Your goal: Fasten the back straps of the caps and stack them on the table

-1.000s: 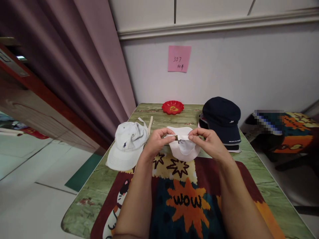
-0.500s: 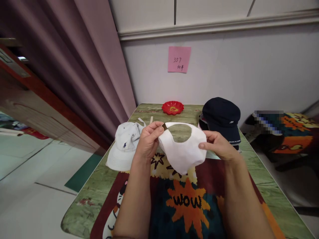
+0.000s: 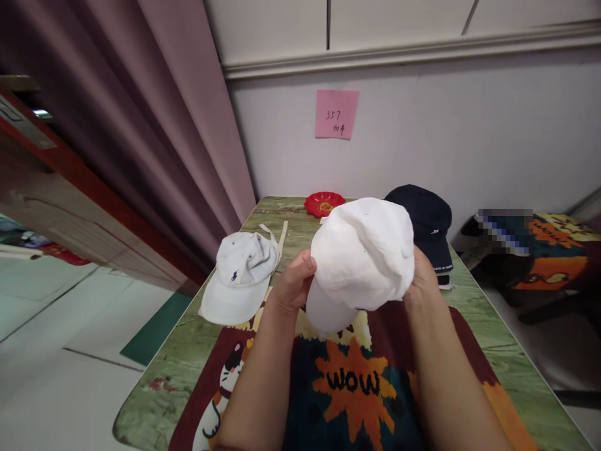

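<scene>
A plain pale wall (image 3: 469, 131) stood behind the table (image 3: 154, 382), with a mauve curtain (image 3: 188, 106) hanging at the left and a pink note (image 3: 337, 114) stuck up in the middle (357, it read, with some handwriting under it). The table had a green wood-grain top, and a bright mat (image 3: 361, 382) lay along its near side, with WOW on an orange burst and a cat at the left.

In the head view, the white cap (image 3: 364, 250) was held up over the far part of the mat, tilted, its crown upward and its brim pointing down toward the person. The left hand (image 3: 295, 282) had it by the left edge, thumb against the cloth and the other fingers curled in close, nearly closed. The right hand (image 3: 420, 279) was against the cap's right side; its fingertips were hidden behind the cloth, so I couldn't tell how far they were open.

To the left, a pale cap (image 3: 239, 275) rested on the table, its brim reaching the mat's edge, with a small dark emblem on the front and loose straps at the back. A red dish (image 3: 323, 204) sat near the wall. At the right was a navy cap (image 3: 422, 216), partly hidden by the white one, with a dark edge showing beneath it.
</scene>
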{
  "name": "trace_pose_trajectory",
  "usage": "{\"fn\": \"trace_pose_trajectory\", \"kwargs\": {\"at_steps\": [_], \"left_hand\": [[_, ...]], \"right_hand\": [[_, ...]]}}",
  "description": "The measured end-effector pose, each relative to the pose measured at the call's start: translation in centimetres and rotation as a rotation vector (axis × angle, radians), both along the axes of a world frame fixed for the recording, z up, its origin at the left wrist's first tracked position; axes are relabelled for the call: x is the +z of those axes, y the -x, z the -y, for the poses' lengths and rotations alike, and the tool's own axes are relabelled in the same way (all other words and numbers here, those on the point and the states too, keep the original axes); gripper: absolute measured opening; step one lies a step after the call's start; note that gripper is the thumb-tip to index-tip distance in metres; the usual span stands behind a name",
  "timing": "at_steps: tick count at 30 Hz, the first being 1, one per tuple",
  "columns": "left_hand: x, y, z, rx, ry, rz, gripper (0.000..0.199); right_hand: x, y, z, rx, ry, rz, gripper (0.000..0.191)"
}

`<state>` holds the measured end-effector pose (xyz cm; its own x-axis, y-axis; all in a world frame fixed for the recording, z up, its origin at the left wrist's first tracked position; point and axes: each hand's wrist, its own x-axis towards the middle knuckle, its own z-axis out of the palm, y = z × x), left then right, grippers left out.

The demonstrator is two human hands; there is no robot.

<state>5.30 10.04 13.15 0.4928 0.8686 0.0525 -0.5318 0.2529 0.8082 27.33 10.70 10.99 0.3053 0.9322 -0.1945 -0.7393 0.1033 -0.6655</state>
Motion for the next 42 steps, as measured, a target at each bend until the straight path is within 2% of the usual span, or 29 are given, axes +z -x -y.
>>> {"fn": "trace_pose_trajectory", "kwargs": {"at_steps": [3, 6, 12, 16, 19, 23, 25, 28, 33, 35, 38, 42], "left_hand": [[-0.3, -0.5, 0.5, -0.029, 0.112, 0.015, 0.067], [0.1, -0.8, 0.6, -0.022, 0.205, 0.066, 0.062], [0.6, -1.2, 0.2, 0.107, 0.197, 0.191, 0.063], [-0.2, -0.5, -0.6, 0.077, 0.216, 0.136, 0.061], [-0.6, 0.4, -1.5, 0.054, 0.226, 0.006, 0.049], [-0.3, 1.2, -2.2, 0.122, 0.214, -0.138, 0.028], [-0.2, 1.3, -2.4, 0.190, 0.233, -0.139, 0.022], [-0.3, 1.3, -2.8, 0.389, 0.252, -0.054, 0.015], [-0.3, 1.0, -3.5, 0.630, 0.133, 0.146, 0.023], [-0.2, 0.8, -3.7, 0.697, 0.086, 0.172, 0.025], [-0.1, 0.5, -3.6, 0.713, 0.074, 0.136, 0.022], [0.1, 0.5, -3.2, 0.472, 0.114, -0.046, 0.036]], "right_hand": [[-0.6, 0.6, -0.5, 0.069, 0.075, -0.040, 0.027], [-1.0, 1.1, -0.8, 0.154, 0.073, -0.050, 0.019], [-1.6, 1.4, -1.3, 0.246, 0.039, -0.121, 0.016], [-2.0, 0.6, -1.9, 0.193, 0.067, -0.155, 0.019], [-2.3, -0.6, -2.3, 0.096, 0.040, -0.169, 0.020], [-1.8, -1.2, -2.1, -0.047, 0.007, -0.119, 0.015], [-1.0, -0.7, -1.5, -0.046, -0.072, -0.086, 0.016], [0.4, 0.6, -0.2, 0.089, -0.186, -0.009, 0.031], [1.6, 2.7, 1.5, 0.451, -0.105, 0.275, 0.039], [1.7, 3.3, 1.8, 0.515, -0.108, 0.309, 0.044], [2.0, 3.6, 1.8, 0.413, -0.170, 0.319, 0.045], [2.7, 2.0, 1.5, 0.043, -0.234, 0.334, 0.039]]}}
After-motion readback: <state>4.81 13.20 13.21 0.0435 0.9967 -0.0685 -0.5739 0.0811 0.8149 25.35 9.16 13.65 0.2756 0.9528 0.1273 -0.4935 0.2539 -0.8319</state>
